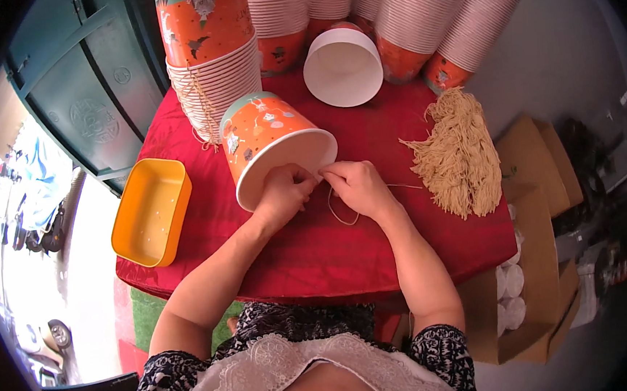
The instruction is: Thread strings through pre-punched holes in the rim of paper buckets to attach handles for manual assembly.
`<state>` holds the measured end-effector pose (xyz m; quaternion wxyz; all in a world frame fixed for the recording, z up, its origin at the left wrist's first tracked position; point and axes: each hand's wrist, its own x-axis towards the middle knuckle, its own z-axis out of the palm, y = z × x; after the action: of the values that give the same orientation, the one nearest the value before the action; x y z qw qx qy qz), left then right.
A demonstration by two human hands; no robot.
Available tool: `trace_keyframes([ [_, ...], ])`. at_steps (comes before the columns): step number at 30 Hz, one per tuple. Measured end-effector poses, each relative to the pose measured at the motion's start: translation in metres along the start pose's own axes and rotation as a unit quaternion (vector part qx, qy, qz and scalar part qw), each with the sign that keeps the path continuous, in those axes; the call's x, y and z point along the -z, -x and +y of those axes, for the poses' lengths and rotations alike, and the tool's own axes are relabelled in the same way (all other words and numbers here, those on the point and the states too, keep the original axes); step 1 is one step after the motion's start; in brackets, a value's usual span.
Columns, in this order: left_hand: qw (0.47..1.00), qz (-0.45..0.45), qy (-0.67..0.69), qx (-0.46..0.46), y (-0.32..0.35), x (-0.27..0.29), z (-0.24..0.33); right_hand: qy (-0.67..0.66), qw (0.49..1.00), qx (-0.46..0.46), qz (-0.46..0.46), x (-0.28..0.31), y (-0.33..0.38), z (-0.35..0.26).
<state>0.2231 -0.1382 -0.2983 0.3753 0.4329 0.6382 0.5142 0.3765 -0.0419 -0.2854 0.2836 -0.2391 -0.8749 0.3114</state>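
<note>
A red-covered table [325, 264] carries tall stacks of paper buckets [421, 13] along its far side. Nearer, an orange bucket [269, 129] lies tipped near the middle, its white mouth toward the person. A bundle of tan strings [460, 156] rests at the right, a yellow basin [151, 214] at the left. The left hand [284, 192] curls its fingers at the bucket's mouth, their grip impossible to tell; the right hand [360, 185] pinches a thin cord [404, 186] beside the rim.
</note>
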Motion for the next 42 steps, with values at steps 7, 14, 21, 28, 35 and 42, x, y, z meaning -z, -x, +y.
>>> trace_keyframes([
  [7, 0.987, 0.013, -0.13, -0.09, 0.002, -0.004, -0.01, -0.011, 0.999, -0.013, -0.037, 0.017, 0.006, -0.014],
  [14, 0.972, 0.037, -0.169, -0.162, 0.003, -0.004, -0.009, -0.074, 0.982, 0.167, -0.052, 0.006, 0.009, -0.028],
  [21, 0.987, 0.008, -0.128, -0.093, 0.006, -0.002, -0.001, 0.024, 0.999, 0.029, 0.027, -0.012, 0.005, 0.003],
  [28, 0.983, 0.006, -0.106, -0.149, 0.003, -0.001, -0.012, -0.006, 1.0, 0.001, -0.009, -0.019, 0.003, 0.007],
  [35, 0.989, -0.004, -0.105, -0.101, 0.002, -0.001, -0.009, -0.013, 1.0, -0.007, -0.021, -0.021, 0.0, 0.012],
  [42, 0.998, -0.007, -0.05, -0.037, 0.001, 0.0, -0.004, 0.025, 1.0, -0.01, -0.014, -0.022, 0.0, 0.01],
])
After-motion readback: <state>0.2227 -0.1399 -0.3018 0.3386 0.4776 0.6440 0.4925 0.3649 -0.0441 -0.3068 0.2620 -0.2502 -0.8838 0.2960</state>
